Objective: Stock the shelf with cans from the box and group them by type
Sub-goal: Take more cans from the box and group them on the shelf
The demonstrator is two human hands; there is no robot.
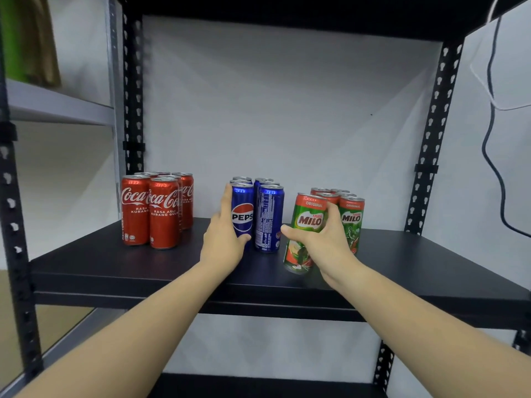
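A white wall backs a black slotted-steel rack, and its black shelf board (402, 254) carries three clusters of slim cans, each standing upright apart from the Milo can being held. At nine o'clock on the board stands the Coca-Cola group (156, 208): two red cans in front and more tops behind, about six in all, though the rear ones overlap too much for a sure count. Near the centre stands the Pepsi group (268, 216), blue cans in two files; about six tops show. At three o'clock is the Milo group (350, 219), green with red tops, about six counting the one in hand. The left hand (222, 239) grips the front-left Pepsi can (242, 214), fingers curled round its left side and thumb pressed on its lower front, the can standing on the board. The right hand (327, 239) holds the front Milo can (306, 225), fingers wrapped round its right side and thumb stretched across its lower left; that can tilts, its top leaning right toward the group, and whether its base touches the board cannot be told. A grey shelf (57, 101) stands at ten o'clock, and a black cable (494, 156) hangs at two o'clock.
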